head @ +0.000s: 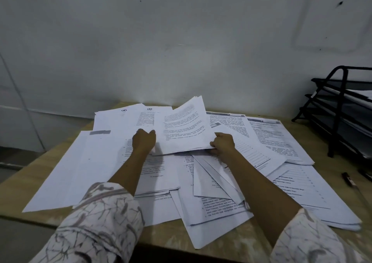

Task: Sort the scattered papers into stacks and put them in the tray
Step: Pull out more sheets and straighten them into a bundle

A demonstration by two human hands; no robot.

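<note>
At frame centre, the left hand (144, 140) and right hand (222, 143) each pinch a side edge of a lifted white printed sheaf (184, 128), its long axis tilting up-right, above scattered white papers (217, 198) covering the tan wooden counter (26, 179). The black wire 3-tier tray (340, 109) stands at the right edge.

Both hands, the left hand (144, 140) and right hand (222, 143), grip the near corners of a lifted sheaf of printed pages (184, 126) above scattered papers (112, 162) covering the wooden table (30, 180), near a black tiered tray (340, 109) at right.
</note>
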